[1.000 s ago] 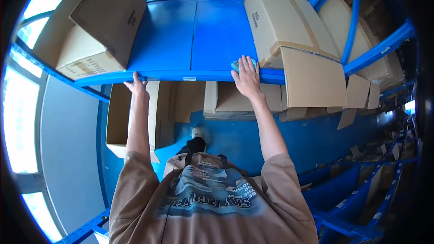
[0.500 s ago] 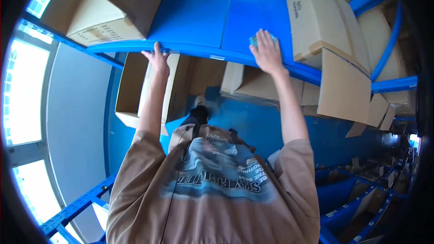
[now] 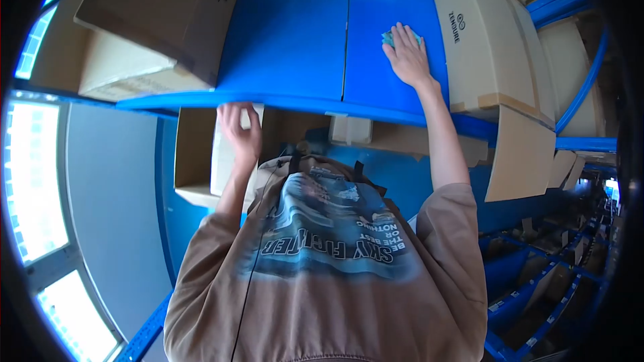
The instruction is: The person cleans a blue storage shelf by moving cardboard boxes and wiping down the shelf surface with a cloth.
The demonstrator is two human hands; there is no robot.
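My right hand (image 3: 408, 57) lies with fingers outstretched over a teal cloth (image 3: 388, 39), pressing it onto the blue shelf board (image 3: 288, 40). Most of the cloth is hidden under the palm. My left hand (image 3: 239, 133) is just below the blue front beam (image 3: 268, 102) of the shelf. Its fingers are slightly bent and apart, somewhat blurred, with nothing seen in them; whether the fingertips touch the beam I cannot tell.
An open cardboard box (image 3: 154, 20) stands on the shelf's left, and a taped carton (image 3: 479, 40) marked ZENDURE on its right, with a flap (image 3: 520, 154) hanging past the edge. Below are more boxes (image 3: 194, 147). A window (image 3: 37, 181) is at left; further racks (image 3: 537, 295) at lower right.
My right hand and the cloth have moved further in across the board and slightly right. The left hand has dropped from its place on the beam to just below it. My view has shifted.
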